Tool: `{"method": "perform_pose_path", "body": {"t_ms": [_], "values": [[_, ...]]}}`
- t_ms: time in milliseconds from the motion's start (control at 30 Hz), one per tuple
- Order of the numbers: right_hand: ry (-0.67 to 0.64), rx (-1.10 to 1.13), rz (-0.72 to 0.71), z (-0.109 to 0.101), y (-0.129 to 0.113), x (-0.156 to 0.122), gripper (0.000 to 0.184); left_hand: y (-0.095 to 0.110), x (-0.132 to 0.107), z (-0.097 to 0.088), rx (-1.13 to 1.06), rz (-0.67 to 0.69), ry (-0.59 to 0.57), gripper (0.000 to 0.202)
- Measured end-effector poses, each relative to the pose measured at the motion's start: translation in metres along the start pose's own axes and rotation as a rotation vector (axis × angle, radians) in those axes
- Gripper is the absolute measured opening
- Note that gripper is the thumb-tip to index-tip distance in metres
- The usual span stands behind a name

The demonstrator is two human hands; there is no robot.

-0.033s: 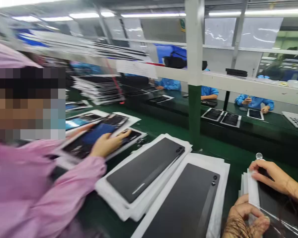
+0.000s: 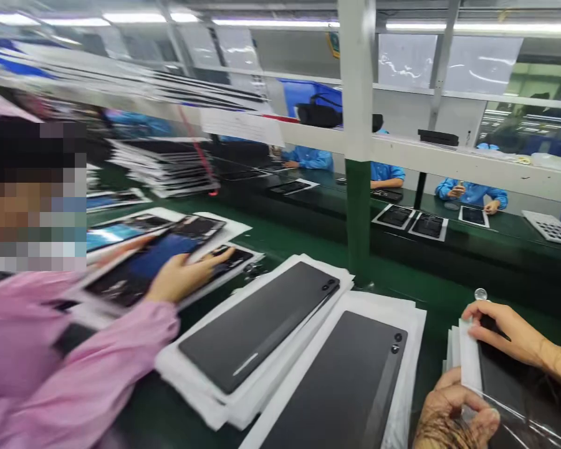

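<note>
My left hand (image 2: 453, 415) sits at the bottom right, its fingers pinched on the white strip (image 2: 470, 362) and clear film of a bagged dark tablet (image 2: 518, 399). My right hand (image 2: 509, 330) curls over the top end of the same strip, gripping the bag's upper edge. To the left of my hands, two dark grey tablets (image 2: 257, 324) (image 2: 346, 380) lie back-up on white foam sheets (image 2: 414, 349).
A person in a pink sleeve (image 2: 93, 374) at the left holds a tablet (image 2: 144, 262) screen-up. A green post (image 2: 358, 218) rises from the green bench (image 2: 430, 287). Stacked tablets (image 2: 168, 165) stand at the far left. People in blue work across the line (image 2: 472, 193).
The view has shifted a little, so everything sits slightly further left. My hands keep the same grip on the bagged tablet.
</note>
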State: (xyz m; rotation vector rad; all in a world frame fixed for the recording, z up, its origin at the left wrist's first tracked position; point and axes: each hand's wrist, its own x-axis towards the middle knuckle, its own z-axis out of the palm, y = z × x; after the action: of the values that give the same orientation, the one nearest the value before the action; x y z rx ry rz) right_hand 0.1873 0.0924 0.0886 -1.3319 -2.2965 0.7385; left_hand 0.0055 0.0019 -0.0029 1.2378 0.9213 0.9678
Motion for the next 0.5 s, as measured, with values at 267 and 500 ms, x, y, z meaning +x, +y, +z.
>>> {"method": "perform_pose_path", "body": {"t_ms": [267, 500], "values": [[-0.018, -0.008, 0.086, -0.01, 0.004, -0.012, 0.04, 0.021, -0.01, -0.001, -0.15, 0.059, 0.22, 0.01], [0.187, -0.243, 0.012, -0.008, -0.012, -0.023, 0.037, 0.032, -0.008, 0.012, -0.173, -0.043, -0.071, 0.012]]}}
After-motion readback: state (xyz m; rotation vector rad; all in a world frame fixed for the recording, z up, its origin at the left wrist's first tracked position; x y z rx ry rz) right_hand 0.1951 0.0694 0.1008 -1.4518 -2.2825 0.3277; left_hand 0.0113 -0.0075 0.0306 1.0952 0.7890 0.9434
